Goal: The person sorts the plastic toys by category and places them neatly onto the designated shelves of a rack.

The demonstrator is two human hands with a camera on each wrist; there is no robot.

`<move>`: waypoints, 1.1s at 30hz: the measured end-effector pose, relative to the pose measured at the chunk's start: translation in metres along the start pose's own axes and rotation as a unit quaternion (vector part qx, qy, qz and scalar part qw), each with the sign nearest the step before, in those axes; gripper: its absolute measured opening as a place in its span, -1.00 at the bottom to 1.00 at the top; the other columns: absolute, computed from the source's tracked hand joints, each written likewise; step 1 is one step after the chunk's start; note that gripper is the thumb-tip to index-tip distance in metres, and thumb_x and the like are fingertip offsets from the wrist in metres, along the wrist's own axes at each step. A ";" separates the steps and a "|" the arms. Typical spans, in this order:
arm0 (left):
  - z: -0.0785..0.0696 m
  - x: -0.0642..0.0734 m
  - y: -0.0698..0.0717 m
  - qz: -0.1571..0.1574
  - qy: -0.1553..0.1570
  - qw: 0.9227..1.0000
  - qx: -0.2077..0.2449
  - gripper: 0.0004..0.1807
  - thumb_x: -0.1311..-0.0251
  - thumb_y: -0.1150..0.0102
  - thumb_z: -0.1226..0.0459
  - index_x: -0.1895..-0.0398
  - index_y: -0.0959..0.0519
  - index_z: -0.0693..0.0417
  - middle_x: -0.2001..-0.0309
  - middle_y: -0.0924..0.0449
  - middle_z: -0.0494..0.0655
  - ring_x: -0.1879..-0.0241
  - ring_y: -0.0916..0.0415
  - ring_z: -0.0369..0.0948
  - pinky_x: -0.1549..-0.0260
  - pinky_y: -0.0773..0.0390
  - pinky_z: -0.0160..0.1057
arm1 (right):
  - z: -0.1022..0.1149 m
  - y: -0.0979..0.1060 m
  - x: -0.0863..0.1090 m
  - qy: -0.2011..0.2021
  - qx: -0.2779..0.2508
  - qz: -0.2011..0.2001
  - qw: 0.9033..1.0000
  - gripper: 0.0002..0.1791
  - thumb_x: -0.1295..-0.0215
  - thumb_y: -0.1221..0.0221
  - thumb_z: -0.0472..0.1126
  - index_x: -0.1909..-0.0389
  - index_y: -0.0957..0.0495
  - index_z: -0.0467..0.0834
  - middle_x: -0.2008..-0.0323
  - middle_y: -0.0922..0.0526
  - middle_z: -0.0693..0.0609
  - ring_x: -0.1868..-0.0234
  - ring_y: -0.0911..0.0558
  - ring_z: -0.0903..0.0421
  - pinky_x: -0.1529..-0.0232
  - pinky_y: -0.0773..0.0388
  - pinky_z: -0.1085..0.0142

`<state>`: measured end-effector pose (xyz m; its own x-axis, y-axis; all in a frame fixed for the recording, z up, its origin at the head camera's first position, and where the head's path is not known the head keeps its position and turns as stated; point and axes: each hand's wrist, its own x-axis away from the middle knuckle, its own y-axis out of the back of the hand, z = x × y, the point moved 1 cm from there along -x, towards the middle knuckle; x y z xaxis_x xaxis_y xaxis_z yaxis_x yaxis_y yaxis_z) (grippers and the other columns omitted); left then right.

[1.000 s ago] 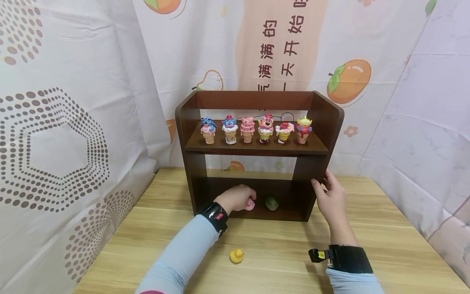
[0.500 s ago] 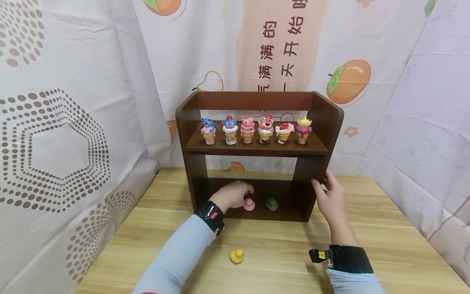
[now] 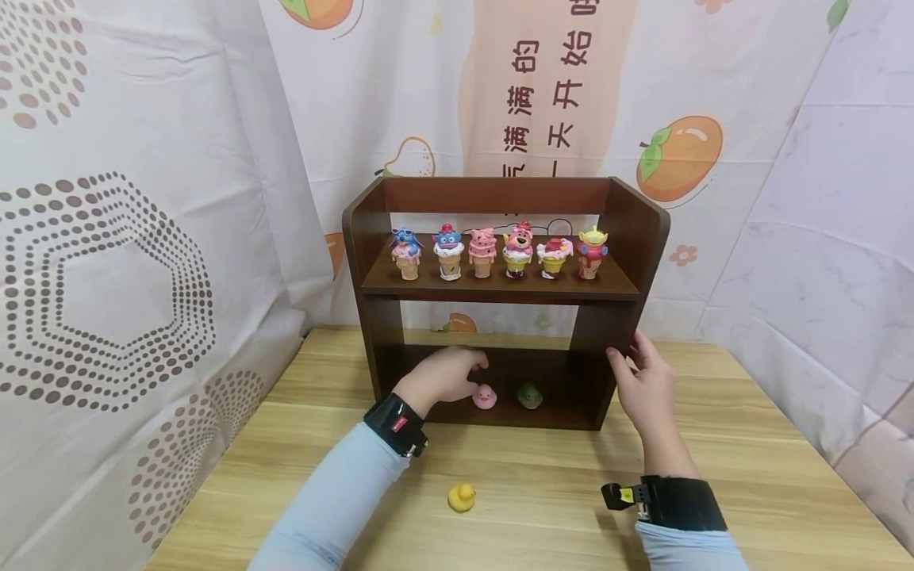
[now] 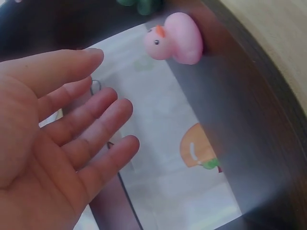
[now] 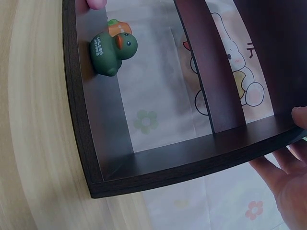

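Observation:
My left hand (image 3: 444, 374) hovers just left of a pink rubber duck (image 3: 484, 396) on the lower board of a dark brown two-tier shelf (image 3: 500, 296). In the left wrist view its fingers are spread and relaxed, apart from the duck (image 4: 180, 40). To the right of the pink duck sits a dark green rubber duck (image 5: 106, 53). My right hand (image 3: 646, 385) grips the shelf's right side panel, thumb on the inner side and fingers behind the outer side. A yellow rubber duck (image 3: 461, 497) rests on the wooden table in front of the shelf.
Along the upper tier stands a row of several ice-cream-cone figurines, among them a blue one (image 3: 406, 254) at the left end and a red one with a yellow head (image 3: 591, 254) at the right. A patterned curtain (image 3: 714, 262) hangs behind the table (image 3: 557, 507).
My left hand has let go of the pink duck and moved up and left, its fingers opening. The duck stays on the lower board. My right hand keeps its place on the shelf.

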<state>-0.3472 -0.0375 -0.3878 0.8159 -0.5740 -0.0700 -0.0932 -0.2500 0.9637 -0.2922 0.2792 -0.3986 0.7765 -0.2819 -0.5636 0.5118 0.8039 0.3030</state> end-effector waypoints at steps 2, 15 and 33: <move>0.000 0.003 0.002 -0.010 -0.003 1.000 -0.004 -0.59 -0.26 -0.38 0.20 -0.17 -0.63 0.03 -0.05 -0.67 -0.07 -0.04 -0.58 -0.16 -0.06 -0.56 -0.09 | 0.000 0.000 0.000 0.000 0.001 0.000 1.000 -0.47 -0.45 -0.23 -0.23 -0.41 -0.45 -0.11 -0.25 -0.59 -0.12 -0.25 -0.57 -0.11 0.09 -0.47 0.62; 0.001 0.029 0.016 -0.044 -0.019 0.998 0.027 -0.59 -0.25 -0.40 0.13 -0.14 -0.64 0.00 0.02 -0.67 -0.12 0.07 -0.61 -0.20 0.06 -0.61 -0.18 | 0.000 0.000 0.000 0.000 -0.002 0.003 1.000 -0.48 -0.45 -0.22 -0.23 -0.40 -0.46 -0.12 -0.26 -0.58 -0.12 -0.26 -0.56 -0.11 0.07 -0.48 0.61; 0.003 0.072 0.031 -0.057 -0.017 0.997 0.054 -0.61 -0.28 -0.38 0.08 -0.12 -0.64 -0.04 0.00 -0.65 -0.15 0.10 -0.61 -0.23 0.12 -0.62 -0.23 | 0.000 -0.001 -0.001 0.000 -0.001 -0.004 1.000 -0.49 -0.44 -0.23 -0.27 -0.38 -0.47 -0.16 -0.23 -0.60 -0.15 -0.24 -0.57 -0.13 0.08 -0.47 0.63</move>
<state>-0.2934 -0.0891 -0.3633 0.8044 -0.5634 -0.1882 -0.0634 -0.3965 0.9158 -0.2934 0.2788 -0.3987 0.7727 -0.2883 -0.5656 0.5173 0.8024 0.2977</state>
